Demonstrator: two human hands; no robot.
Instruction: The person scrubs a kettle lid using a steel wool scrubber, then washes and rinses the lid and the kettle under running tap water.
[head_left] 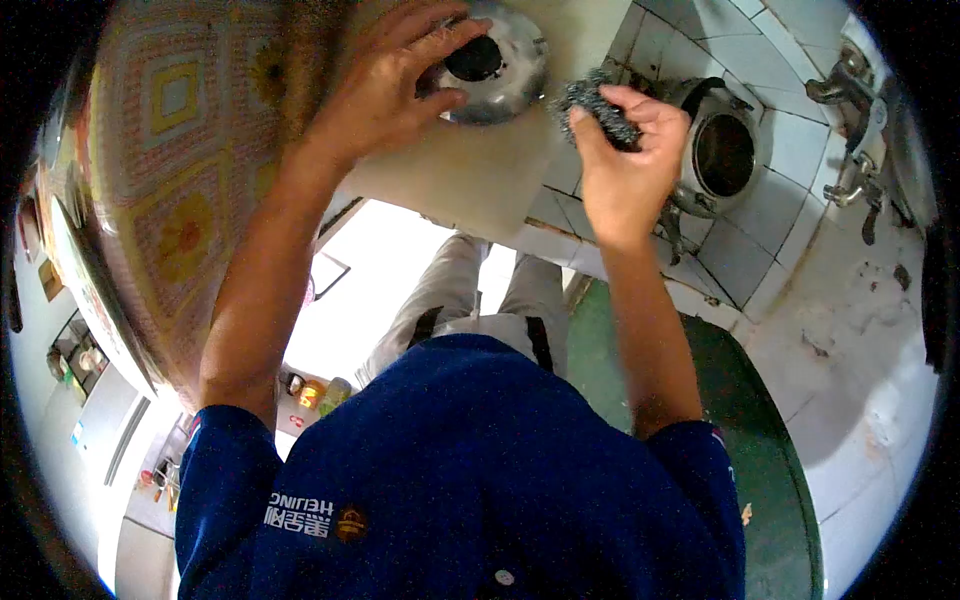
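A round shiny metal lid (515,75) with a black knob (473,58) lies on the pale counter (450,180). My left hand (395,85) reaches over its left side, thumb and forefinger spread on either side of the knob and steadying the lid. Just right of the lid, my right hand (640,155) pinches a steel wool scrubber (598,108) between thumb and fingers. The scrubber appears apart from the lid. Behind my right hand, a metal kettle (690,180) without a lid sits tilted in the white-tiled basin, its dark round opening facing right.
Metal taps (850,95) stick out from the wall at the right. A patterned cloth (180,130) covers a surface on the left. Below the basin, a large green container (740,410) stands by my right side. Small jars (312,393) show at lower left.
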